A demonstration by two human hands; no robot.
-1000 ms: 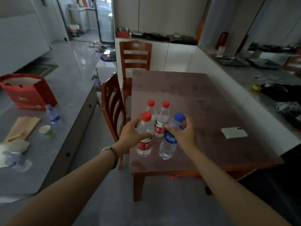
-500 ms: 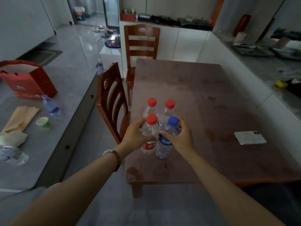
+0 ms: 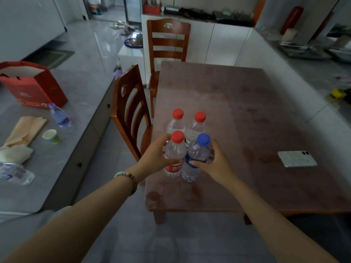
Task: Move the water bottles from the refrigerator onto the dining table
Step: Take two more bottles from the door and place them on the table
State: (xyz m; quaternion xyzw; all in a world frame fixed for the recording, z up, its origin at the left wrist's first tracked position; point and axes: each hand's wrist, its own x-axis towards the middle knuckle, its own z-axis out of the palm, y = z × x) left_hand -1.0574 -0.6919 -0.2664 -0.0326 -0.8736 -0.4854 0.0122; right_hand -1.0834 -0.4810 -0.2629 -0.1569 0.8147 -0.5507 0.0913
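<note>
I have the red-capped clear plastic water bottle with the red label (image 3: 174,154) in my left hand (image 3: 153,158) and the blue-capped clear plastic water bottle with the blue label (image 3: 195,158) in my right hand (image 3: 218,165). On each hand the fingers (image 3: 214,148) curl round the far side of the bottle's shoulder and the thumb crosses the near side, so both are gripping. The two bottles stand upright and touch each other between my thumbs. Their bases look to be on the brown wooden dining table (image 3: 247,114), close to its near left corner, though I cannot be sure their full weight is down.

Just beyond my fingertips stand two more red-capped clear bottles (image 3: 177,120), upright on the table and side by side, right behind the pair I hold.

I judge this to be the set-down step of the delivery. The next move calls for easing both grips off together and drawing the hands straight back toward me. If the fingers on the far side drag, they could tip a held bottle into the pair behind.

Well off my right fingers a white smartphone (image 3: 297,159) lies flat on the table. Beside my left wrist a brown wooden slat-back chair (image 3: 131,114) is tucked against the table's edge. I cannot see the refrigerator for certain from here, so I cannot tell whether more bottles wait there.
</note>
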